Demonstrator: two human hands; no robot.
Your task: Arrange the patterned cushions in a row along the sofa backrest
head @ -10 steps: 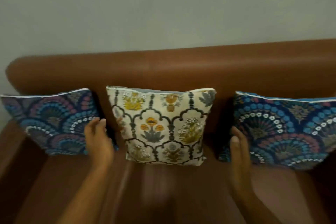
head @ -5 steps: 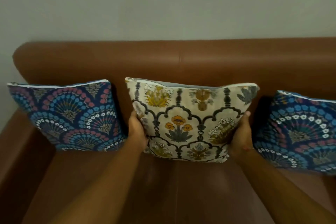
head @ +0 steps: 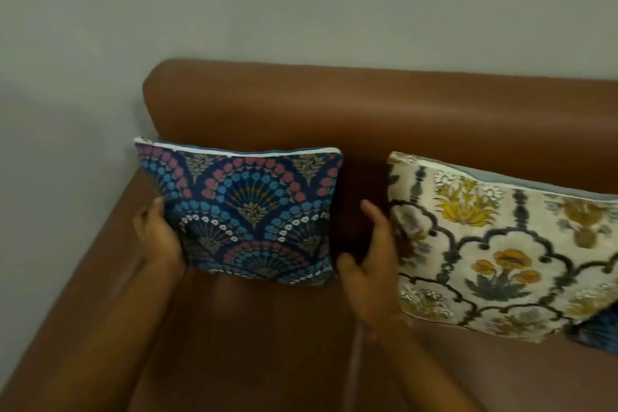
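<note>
At centre frame, the left hand grips the blue fan-patterned cushion; the right hand hovers open beside it. Best to square it upright against the sofa backrest.

Blue fan-patterned cushion upright against the backrest; cream floral cushion leaning beside it, apart.

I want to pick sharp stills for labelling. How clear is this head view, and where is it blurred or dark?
Head view: dim, even light, no glare; the blue cushion reads fairly sharp; the cream floral cushion is softer toward the right edge; the right hand and both forearms smear with motion; dark shadow fills the gap between cushions; the sofa backrest bows from wide-angle distortion.
</note>
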